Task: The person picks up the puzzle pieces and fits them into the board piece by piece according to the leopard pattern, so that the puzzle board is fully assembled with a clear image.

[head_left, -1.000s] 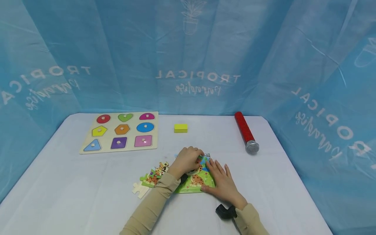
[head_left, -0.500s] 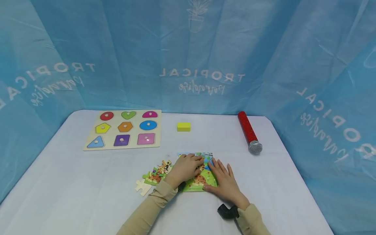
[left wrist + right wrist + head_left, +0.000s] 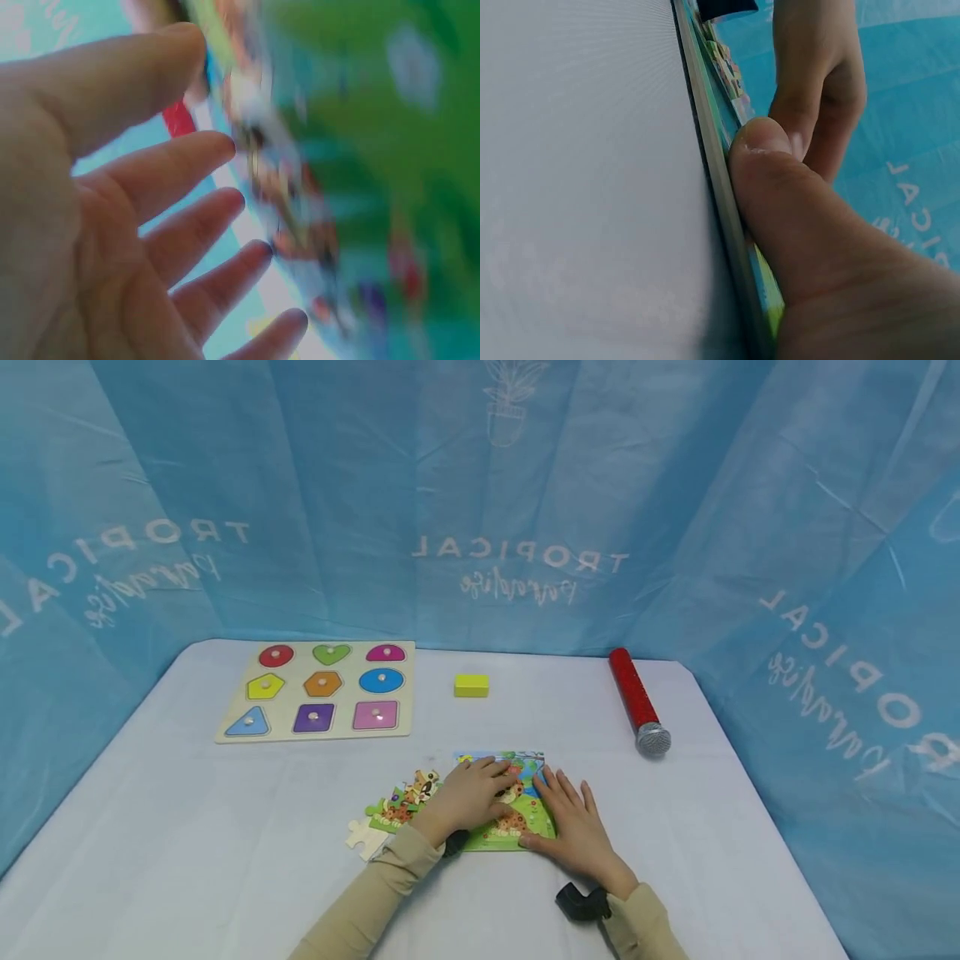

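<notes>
A jigsaw puzzle point(image 3: 495, 842) with a green and blue picture of spotted animals lies flat on the table. My left hand point(image 3: 465, 797) hovers over its left part, fingers spread and slightly bent, hiding some of the picture. In the left wrist view, that hand's fingertips point(image 3: 225, 202) are close to the blurred picture, with nothing gripped. My right hand point(image 3: 573, 831) rests along the puzzle's right edge with fingers stretched out. In the right wrist view, the right thumb point(image 3: 761, 139) lies on the border. Loose puzzle pieces point(image 3: 405, 802) lie in a heap left of the puzzle.
One pale piece point(image 3: 365, 837) shows its blank back beside the heap. A wooden shape board point(image 3: 285, 732) with knobbed pieces lies at the back left. Behind the puzzle sits a yellow block point(image 3: 472, 686), and a red microphone point(image 3: 637, 697) lies at the back right.
My left hand's fingers were bent over the upper part of the puzzle; they have loosened, and the hand has drawn back slightly. The right hand stays at the edge. The head view has shifted a little.
</notes>
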A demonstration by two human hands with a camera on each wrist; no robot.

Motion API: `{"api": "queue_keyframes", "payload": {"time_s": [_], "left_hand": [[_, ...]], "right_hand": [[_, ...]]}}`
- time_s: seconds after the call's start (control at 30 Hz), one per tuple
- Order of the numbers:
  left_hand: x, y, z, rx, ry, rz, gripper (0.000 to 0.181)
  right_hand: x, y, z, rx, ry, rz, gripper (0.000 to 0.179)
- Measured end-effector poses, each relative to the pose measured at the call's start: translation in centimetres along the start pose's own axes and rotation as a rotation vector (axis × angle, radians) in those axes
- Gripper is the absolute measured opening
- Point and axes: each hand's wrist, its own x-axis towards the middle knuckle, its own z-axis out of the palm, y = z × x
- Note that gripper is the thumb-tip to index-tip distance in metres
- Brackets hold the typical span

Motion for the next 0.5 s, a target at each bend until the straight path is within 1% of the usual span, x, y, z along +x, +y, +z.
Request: {"api": "queue_keyframes", "payload": {"time_s": [0.03, 0.13, 0.23, 0.3, 0.4, 0.5], "left_hand": [[-0.2, -0.5, -0.2, -0.051, 0.0, -0.01, 0.052], [-1.2, -2.4, -1.1, -0.167, 0.034, -0.053, 0.046], [-2.7, -4.3, -2.2, -0.24, 0.061, -0.114, 0.043], [-3.7, -5.5, -2.7, -0.254, 0.07, -0.152, 0.046], [-5.2, -7.0, -3.1, -0.255, 0.066, -0.191, 0.052], [-6.4, -8.0, -3.1, -0.253, 0.036, -0.221, 0.059]], "right_hand": [[0.1, -0.1, 0.1, 0.0, -0.006, 0.002, 0.093], [0.2, -0.2, 0.3, -0.007, -0.014, 0.012, 0.093], [0.2, -0.1, 0.2, -0.016, -0.014, 0.025, 0.093], [0.2, 0.0, 0.2, -0.014, -0.008, 0.03, 0.094], [0.1, 0.0, 0.2, -0.004, -0.005, 0.038, 0.094], [0.1, -0.2, 0.4, 0.004, -0.006, 0.04, 0.094]]}}
